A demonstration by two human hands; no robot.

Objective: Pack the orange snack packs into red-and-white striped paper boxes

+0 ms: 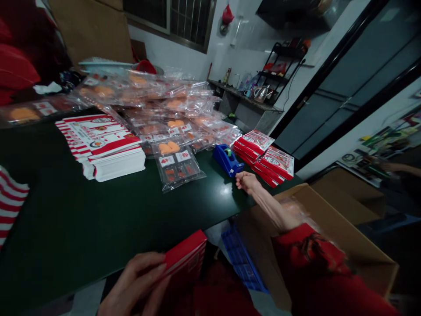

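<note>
The left hand [133, 283] sits low in the view, its fingers closed in a narrow grip around the edge of one flat red card packet [186, 256], which it holds up off the table. The right arm [276, 210] stretches forward and to the left, with the sleeve of a red top [309, 254] pushed back from the forearm. The right hand [245, 182] ends just in front of a single blue tape dispenser [226, 160] on a dark green table [82, 219]. Its fingers curl loosely together, though whether they pinch anything small, I cannot tell.

Right of the tape dispenser lie two fanned piles of red-and-white packets [263, 156]. Left of it lies one clear plastic bag [179, 169] of red and white pieces, and behind that is a heap of clear plastic bags [158, 101] with orange pieces inside – too overlapped to count. Further left are two stacks of red-striped cards: one large [112, 149], one cut off at the view's edge [9, 202]. Nearer the camera than the tape dispenser, off the table's edge, are one open cardboard box [342, 237] and one blue plastic rack [241, 259].
</note>
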